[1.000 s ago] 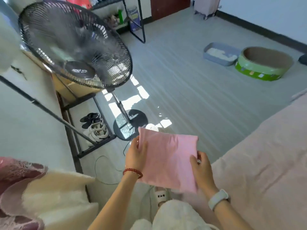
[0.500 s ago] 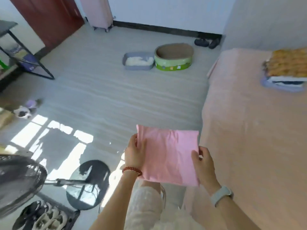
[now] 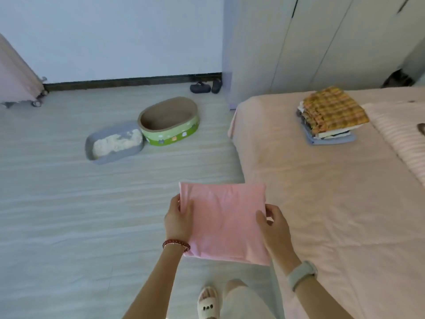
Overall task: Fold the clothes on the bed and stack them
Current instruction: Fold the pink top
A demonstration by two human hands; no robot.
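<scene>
Bed (image 3: 322,203), pink cover: stack of folded clothes (image 3: 331,116) near far end. Floor (image 3: 69,215): grey tray (image 3: 110,155) touching green oval bed (image 3: 169,134).

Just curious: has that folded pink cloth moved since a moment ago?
Yes. The pink cloth, earlier over the floor near the fan, is now beside the bed.

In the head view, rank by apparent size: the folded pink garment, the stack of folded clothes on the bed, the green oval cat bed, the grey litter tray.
1. Folded pink garment, though nearest the camera.
2. Stack of folded clothes.
3–4. Green oval cat bed and grey litter tray look alike.
</scene>
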